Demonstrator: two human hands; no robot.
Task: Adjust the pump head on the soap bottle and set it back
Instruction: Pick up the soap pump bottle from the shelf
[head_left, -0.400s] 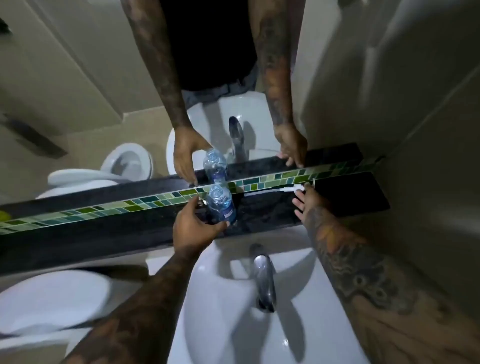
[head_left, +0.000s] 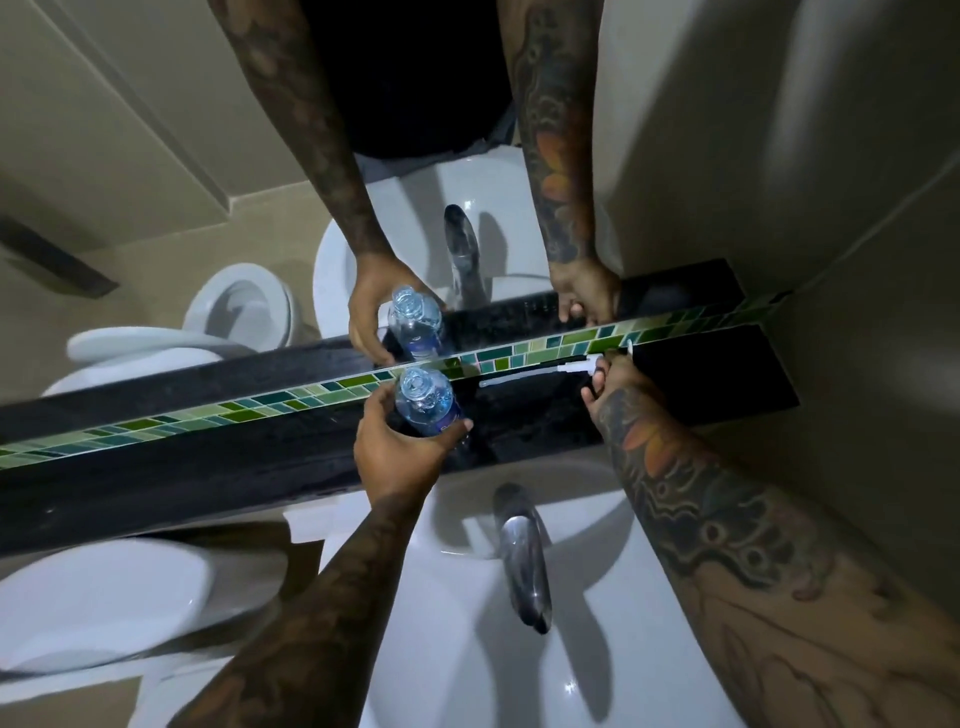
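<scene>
Two parts are apart: clear plastic soap bottle (head_left: 427, 402), neck open, is gripped by left hand (head_left: 402, 447) on black ledge (head_left: 260, 457). White pump head with dip tube (head_left: 550, 371) is pinched by right hand (head_left: 613, 384) on the ledge; refitting and setting back are judged outstanding.

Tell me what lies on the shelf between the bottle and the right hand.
Head view: the white pump head with its dip tube lies on the black shelf between the bottle and the right hand.
</scene>
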